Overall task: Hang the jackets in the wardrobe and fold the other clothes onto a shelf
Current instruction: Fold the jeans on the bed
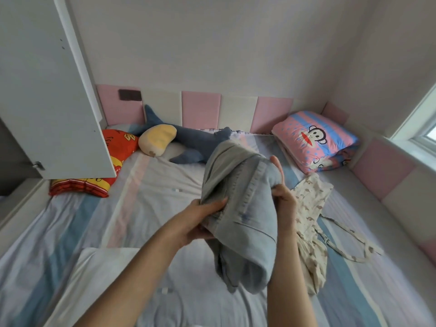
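- Held item: light blue denim garment (245, 208), bunched and lifted clear of the striped bed sheet (141, 208). It sits directly in front of the person, between the two hands. Jacket or trousers: cannot tell from this bundle.
- Left hand (199, 219): fingers curled round the garment's near-left edge, thumb on top, pinching the cloth.
- Right hand (283, 199): clamped on the right side of the garment, thumb pointing up along the fold. The hands are apart, with the width of the bundle between them.
- Long axis: runs away from the person, from the raised far end down to a loose end hanging toward the near edge of the bed.
- Key relation: the open wardrobe door (47, 90) stands up and to the left, well apart from the garment. The left hand is the nearer one to it.
- Judgement: the garment is neither hung nor folded yet. If it is to be folded, it probably needs spreading flat on the sheet first, as the loose end could slip out.
- Also waiting: cream printed dress (311, 208) lying on the bed just beside the right hand, its belt (349, 251) trailing to the right.
- Other: shark plush (195, 140) and folded monkey-print quilt (316, 140) at the far end of the bed.
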The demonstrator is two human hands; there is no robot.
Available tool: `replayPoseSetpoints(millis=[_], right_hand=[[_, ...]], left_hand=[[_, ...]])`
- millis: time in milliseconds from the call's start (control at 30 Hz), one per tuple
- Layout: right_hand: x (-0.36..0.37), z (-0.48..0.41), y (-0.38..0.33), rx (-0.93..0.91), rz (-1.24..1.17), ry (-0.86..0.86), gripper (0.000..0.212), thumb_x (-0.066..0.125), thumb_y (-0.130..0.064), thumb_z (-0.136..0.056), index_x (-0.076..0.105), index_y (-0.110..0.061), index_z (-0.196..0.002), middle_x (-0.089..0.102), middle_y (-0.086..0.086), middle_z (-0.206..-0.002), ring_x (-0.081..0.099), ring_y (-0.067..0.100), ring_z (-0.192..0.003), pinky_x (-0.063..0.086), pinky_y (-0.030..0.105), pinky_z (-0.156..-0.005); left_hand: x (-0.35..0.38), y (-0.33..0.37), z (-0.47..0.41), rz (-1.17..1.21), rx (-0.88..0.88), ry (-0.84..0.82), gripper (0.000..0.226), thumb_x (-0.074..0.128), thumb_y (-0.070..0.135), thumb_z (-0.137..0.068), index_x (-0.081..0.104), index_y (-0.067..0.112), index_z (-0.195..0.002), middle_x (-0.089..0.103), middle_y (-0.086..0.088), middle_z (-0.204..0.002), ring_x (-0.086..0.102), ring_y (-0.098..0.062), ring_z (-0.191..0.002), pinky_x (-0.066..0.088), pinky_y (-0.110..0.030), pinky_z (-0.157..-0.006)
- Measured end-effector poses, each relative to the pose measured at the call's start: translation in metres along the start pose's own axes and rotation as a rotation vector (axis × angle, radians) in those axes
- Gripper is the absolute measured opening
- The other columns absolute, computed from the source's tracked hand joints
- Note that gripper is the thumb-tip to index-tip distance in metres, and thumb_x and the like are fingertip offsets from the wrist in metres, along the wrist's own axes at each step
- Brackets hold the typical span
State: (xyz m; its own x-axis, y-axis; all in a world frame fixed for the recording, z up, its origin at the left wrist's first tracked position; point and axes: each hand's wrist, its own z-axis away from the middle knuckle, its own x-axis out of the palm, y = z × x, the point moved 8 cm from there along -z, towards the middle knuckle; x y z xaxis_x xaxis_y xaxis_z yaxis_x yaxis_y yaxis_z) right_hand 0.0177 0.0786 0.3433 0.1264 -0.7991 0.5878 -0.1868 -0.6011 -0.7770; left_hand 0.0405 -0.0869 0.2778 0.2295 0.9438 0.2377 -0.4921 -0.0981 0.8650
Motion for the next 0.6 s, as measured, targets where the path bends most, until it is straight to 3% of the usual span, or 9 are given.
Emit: replayPoseSetpoints(millis=[67, 133, 200, 300, 367, 467, 534, 601], right_hand=[[0.013, 0.001, -0.001, -0.004, 0.172, -0.089, 0.055, 0.046, 0.0, -0.07, 0.065, -0.025, -0.115, 0.068, -0.004, -0.112, 0.061, 0.012, -0.107, 0.05, 0.027, -0.09], [0.015, 0.003, -0.002, 0.013, 0.266, -0.139, 0.039, 0.052, -0.011, -0.084, 0.061, -0.025, -0.119, 0.065, -0.001, -0.118, 0.06, 0.012, -0.107, 0.049, 0.026, -0.09], [0.007, 0.001, -0.013, -0.067, 0.515, -0.08, 0.032, 0.059, -0.016, -0.087, 0.062, -0.026, -0.117, 0.063, -0.003, -0.122, 0.057, 0.008, -0.109, 0.046, 0.025, -0.093], [0.0, -0.003, -0.015, -0.158, 0.953, 0.04, 0.039, 0.066, -0.008, -0.087, 0.057, -0.022, -0.121, 0.06, -0.015, -0.1, 0.055, -0.011, -0.083, 0.041, 0.009, -0.078], [-0.003, -0.003, 0.0, -0.085, 1.034, 0.058, 0.047, 0.07, -0.009, -0.083, 0.054, -0.024, -0.124, 0.055, -0.015, -0.091, 0.054, -0.005, -0.074, 0.043, 0.012, -0.071], [-0.006, -0.001, 0.013, -0.039, 0.983, 0.034, 0.046, 0.071, -0.007, -0.08, 0.055, -0.03, -0.116, 0.061, -0.006, -0.112, 0.059, 0.012, -0.1, 0.051, 0.036, -0.09], [0.001, -0.001, 0.007, -0.092, 0.85, 0.038, 0.046, 0.068, -0.003, -0.079, 0.056, -0.031, -0.114, 0.061, -0.006, -0.117, 0.058, 0.011, -0.108, 0.05, 0.032, -0.093], [0.008, 0.0, -0.004, -0.157, 0.701, 0.073, 0.045, 0.065, 0.003, -0.083, 0.057, -0.028, -0.115, 0.06, -0.009, -0.118, 0.057, 0.004, -0.106, 0.048, 0.021, -0.089]], left_hand=[[-0.008, 0.004, -0.002, 0.129, 0.043, 0.064, 0.048, 0.071, 0.018, -0.075, 0.06, -0.003, -0.116, 0.07, -0.017, -0.101, 0.068, -0.024, -0.085, 0.056, -0.027, -0.062], [-0.022, 0.004, -0.001, 0.241, 0.027, 0.141, 0.017, 0.056, 0.002, -0.086, 0.063, -0.006, -0.1, 0.072, -0.012, -0.076, 0.068, -0.017, -0.062, 0.053, -0.021, -0.051], [-0.042, 0.011, 0.002, 0.334, 0.056, 0.232, 0.013, 0.049, -0.002, -0.09, 0.062, -0.001, -0.093, 0.07, -0.008, -0.066, 0.066, -0.015, -0.055, 0.052, -0.019, -0.047], [-0.081, 0.044, 0.008, 0.21, 0.313, 0.515, 0.029, 0.06, -0.003, -0.086, 0.059, 0.006, -0.113, 0.067, -0.015, -0.104, 0.066, -0.022, -0.088, 0.057, -0.03, -0.072], [-0.09, 0.074, 0.022, -0.054, 0.511, 0.673, 0.038, 0.065, -0.001, -0.083, 0.057, 0.011, -0.118, 0.06, -0.009, -0.12, 0.059, -0.02, -0.107, 0.052, -0.034, -0.089], [-0.079, 0.109, 0.04, -0.407, 0.787, 0.763, 0.037, 0.07, 0.008, -0.082, 0.059, 0.014, -0.117, 0.057, -0.001, -0.121, 0.052, -0.013, -0.113, 0.046, -0.027, -0.095], [-0.084, 0.118, 0.042, -0.497, 0.831, 0.807, 0.036, 0.073, 0.014, -0.079, 0.06, 0.019, -0.113, 0.055, -0.003, -0.122, 0.051, -0.015, -0.115, 0.045, -0.028, -0.095], [-0.097, 0.113, 0.034, -0.235, 0.716, 0.735, 0.038, 0.074, 0.014, -0.079, 0.058, 0.022, -0.112, 0.056, -0.006, -0.125, 0.053, -0.017, -0.115, 0.05, -0.032, -0.091]])
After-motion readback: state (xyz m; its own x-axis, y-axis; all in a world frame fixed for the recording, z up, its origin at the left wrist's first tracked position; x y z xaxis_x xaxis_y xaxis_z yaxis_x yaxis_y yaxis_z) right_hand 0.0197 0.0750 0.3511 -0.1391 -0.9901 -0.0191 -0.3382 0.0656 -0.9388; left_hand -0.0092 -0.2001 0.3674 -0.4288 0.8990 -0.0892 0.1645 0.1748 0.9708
